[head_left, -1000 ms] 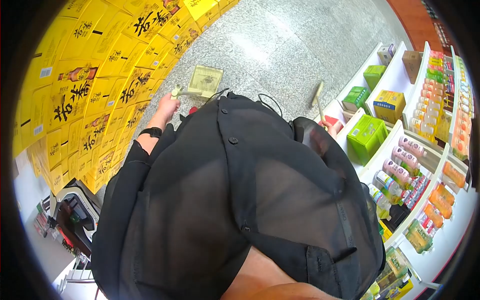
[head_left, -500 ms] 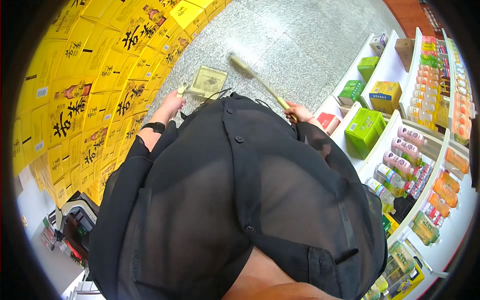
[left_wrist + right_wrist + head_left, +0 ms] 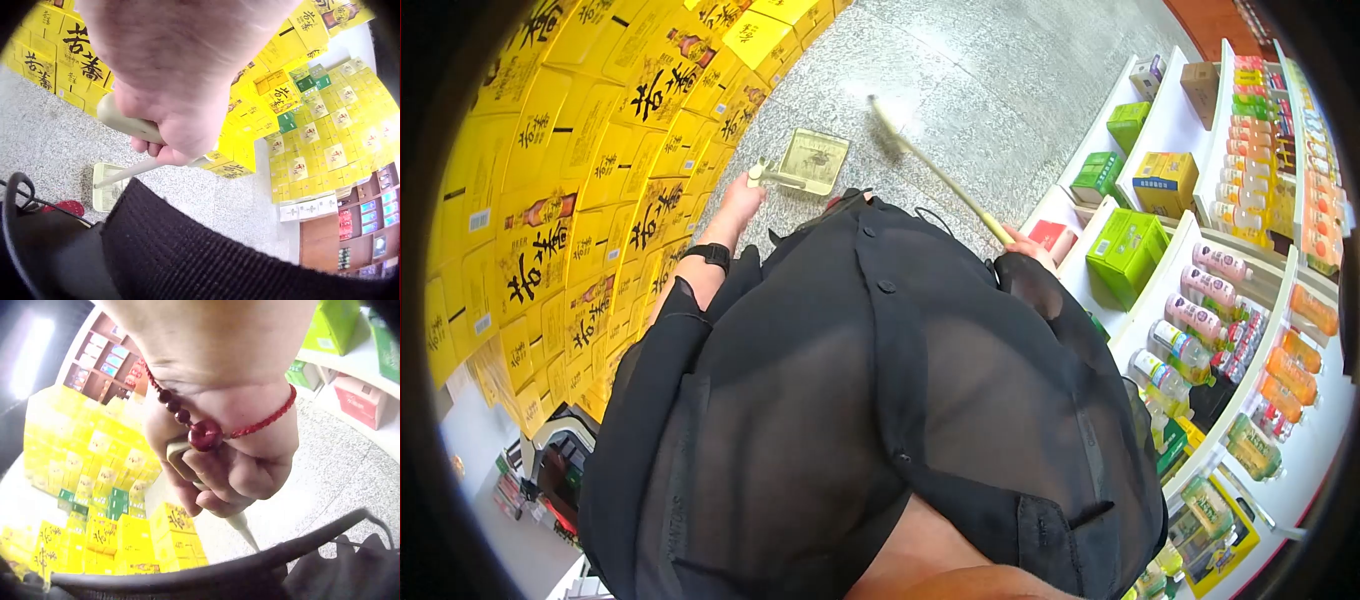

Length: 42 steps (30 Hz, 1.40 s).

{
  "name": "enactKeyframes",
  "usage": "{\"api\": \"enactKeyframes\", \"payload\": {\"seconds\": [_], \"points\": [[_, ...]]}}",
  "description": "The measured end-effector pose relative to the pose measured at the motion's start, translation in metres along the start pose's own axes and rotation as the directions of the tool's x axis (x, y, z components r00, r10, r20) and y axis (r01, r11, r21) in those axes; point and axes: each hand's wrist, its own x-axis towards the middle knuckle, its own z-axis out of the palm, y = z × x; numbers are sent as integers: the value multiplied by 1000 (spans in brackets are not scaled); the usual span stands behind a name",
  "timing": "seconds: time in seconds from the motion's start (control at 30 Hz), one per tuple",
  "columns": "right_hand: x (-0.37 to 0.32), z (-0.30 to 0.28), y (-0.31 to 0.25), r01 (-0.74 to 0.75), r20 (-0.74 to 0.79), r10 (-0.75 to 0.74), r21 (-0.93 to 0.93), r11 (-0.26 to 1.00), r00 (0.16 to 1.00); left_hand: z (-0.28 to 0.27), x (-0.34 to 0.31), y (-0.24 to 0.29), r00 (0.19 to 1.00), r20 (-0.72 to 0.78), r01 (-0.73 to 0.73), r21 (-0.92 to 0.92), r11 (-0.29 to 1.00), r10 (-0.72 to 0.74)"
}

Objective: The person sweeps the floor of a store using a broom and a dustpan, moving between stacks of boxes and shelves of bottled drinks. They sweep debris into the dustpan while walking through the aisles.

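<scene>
At the person's left side, the left hand (image 3: 743, 198) grips the top of a long-handled dustpan (image 3: 832, 168). Its pale tray lies on the speckled floor ahead of the body. In the left wrist view, curled fingers wrap the dustpan's handle (image 3: 134, 170), which runs down to the ribbed tray. The right hand (image 3: 1032, 246) holds a broom (image 3: 948, 180) by the end of its pale stick. The broom's bristles are blurred, out on the floor to the right of the dustpan. In the right wrist view, the right hand (image 3: 231, 469) has its fingers folded around the stick.
Stacked yellow cartons (image 3: 550, 200) line the left side. White shelves (image 3: 1090, 160) on the right carry green boxes (image 3: 1128, 250), bottles (image 3: 1195, 315) and a red box (image 3: 1052, 238) low down. Part of a red shoe (image 3: 65, 207) shows near the dustpan in the left wrist view.
The right hand has swung the broom from beside the right shelves inward over the floor towards the dustpan. The left hand keeps its hold on the dustpan, which has stayed about in place.
</scene>
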Motion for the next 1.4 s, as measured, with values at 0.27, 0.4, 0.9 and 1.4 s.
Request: {"api": "enactKeyframes", "payload": {"seconds": [0.27, 0.4, 0.9, 1.4], "points": [[-15, -54, 29, 189, -391, -75, 261, 947, 917, 12, 35, 31, 992, 107, 82, -90, 993, -72], [3, -98, 27, 185, -435, 125, 603, 776, 892, 25, 56, 54, 992, 126, 12, -29, 1000, -9], [110, -75, -114, -198, -230, 221, 121, 973, 948, 71, 86, 164, 987, 157, 27, 61, 998, -36], [135, -19, -231, -206, -14, 214, -329, 922, 977, 85, 112, 211, 985, 172, 23, 61, 998, -33]]}}
